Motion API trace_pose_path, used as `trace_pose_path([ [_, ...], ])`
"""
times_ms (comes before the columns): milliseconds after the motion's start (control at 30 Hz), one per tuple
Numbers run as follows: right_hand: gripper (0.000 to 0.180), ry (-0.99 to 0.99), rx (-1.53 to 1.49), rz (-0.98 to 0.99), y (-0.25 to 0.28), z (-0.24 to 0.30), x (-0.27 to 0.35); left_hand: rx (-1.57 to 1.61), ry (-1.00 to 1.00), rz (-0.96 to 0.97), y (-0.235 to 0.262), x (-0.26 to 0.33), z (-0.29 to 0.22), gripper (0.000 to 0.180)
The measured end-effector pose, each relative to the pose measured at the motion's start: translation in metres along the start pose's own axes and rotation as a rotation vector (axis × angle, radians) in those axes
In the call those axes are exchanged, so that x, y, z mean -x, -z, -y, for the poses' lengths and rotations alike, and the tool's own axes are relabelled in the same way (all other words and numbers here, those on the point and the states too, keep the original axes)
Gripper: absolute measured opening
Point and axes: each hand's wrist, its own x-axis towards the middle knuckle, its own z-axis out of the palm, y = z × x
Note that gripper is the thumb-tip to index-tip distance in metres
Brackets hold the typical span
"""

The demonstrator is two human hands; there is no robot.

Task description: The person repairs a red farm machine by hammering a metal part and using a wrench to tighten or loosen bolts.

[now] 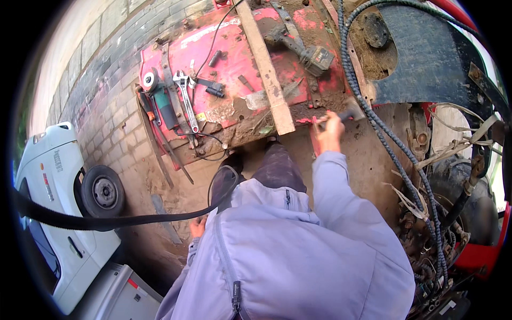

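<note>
My right hand (332, 132) is closed round a blurred hammer-like tool (349, 114) with a dark shank and a broad, greyish end. It is held at the near right edge of a dirt-caked red machine cover (234, 58), beside a red upright bracket (316, 140). Down at my left side hangs my left hand (198, 227), away from the tools and partly covered by the sleeve; its fingers do not show clearly. On the cover's left part lie a green angle grinder (165, 108), an adjustable wrench (186, 101) and dark sockets (215, 92).
A cordless impact wrench (306, 53) rests beyond a rusty metal bar (266, 69) crossing the cover. Thick braided hoses (373, 120) hang at the right by a tractor tyre (469, 197). A black hose (133, 221) crosses at left, before a white vehicle (69, 213).
</note>
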Motion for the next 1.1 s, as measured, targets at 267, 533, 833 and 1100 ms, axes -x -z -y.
trace_pose_path([
  [267,0.006,-0.111,0.88,0.556,0.019,0.027,-0.008,0.12,-0.307,-0.067,-0.015,-0.03,0.033,0.033],
  [533,0.009,-0.143,1.124,0.689,-0.011,0.022,0.008,-0.015,-0.161,-0.021,-0.016,0.001,-0.003,0.031],
  [833,0.008,-0.156,0.883,0.496,0.03,-0.008,0.049,0.026,-0.076,-0.102,0.007,-0.01,0.015,0.027],
  [1100,0.007,-0.222,0.596,0.205,0.122,-0.097,0.111,0.408,0.075,-0.116,0.084,-0.068,0.08,0.022],
])
